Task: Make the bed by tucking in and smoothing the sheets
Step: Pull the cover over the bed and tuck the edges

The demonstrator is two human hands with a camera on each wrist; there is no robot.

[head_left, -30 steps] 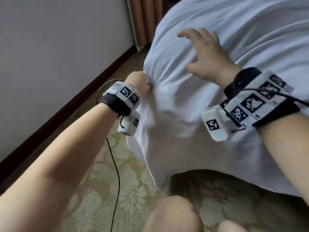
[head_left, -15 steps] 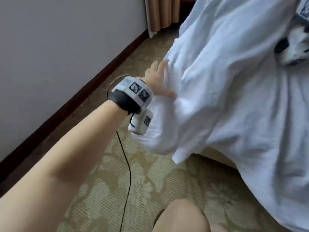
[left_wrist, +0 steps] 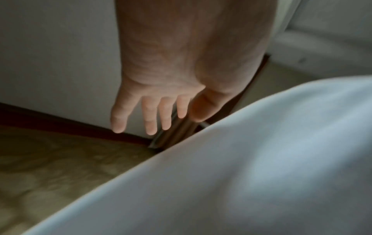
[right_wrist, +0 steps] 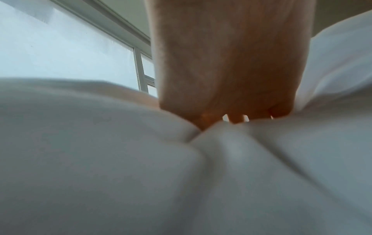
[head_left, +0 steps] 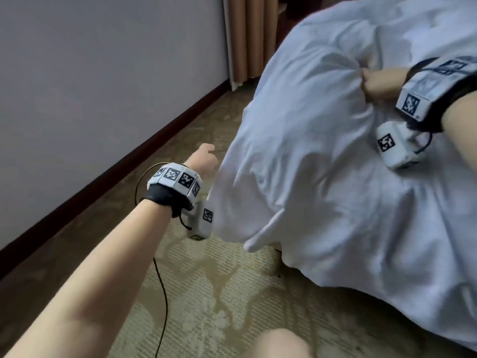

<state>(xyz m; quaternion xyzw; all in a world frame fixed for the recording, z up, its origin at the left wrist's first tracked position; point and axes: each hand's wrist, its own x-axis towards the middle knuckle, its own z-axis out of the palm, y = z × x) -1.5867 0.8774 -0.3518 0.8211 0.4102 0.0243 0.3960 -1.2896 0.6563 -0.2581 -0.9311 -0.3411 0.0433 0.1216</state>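
sheet: bunched on bed corner, hanging to floor | right hand: fist gripping a fold on top | left hand: fingers spread, empty, just left of hanging edge, seemingly apart | nearer for tucking: left

Soft window daylight, blurry wrist views

The white sheet lies rumpled over the bed's corner, its bunched edge hanging above the floor.
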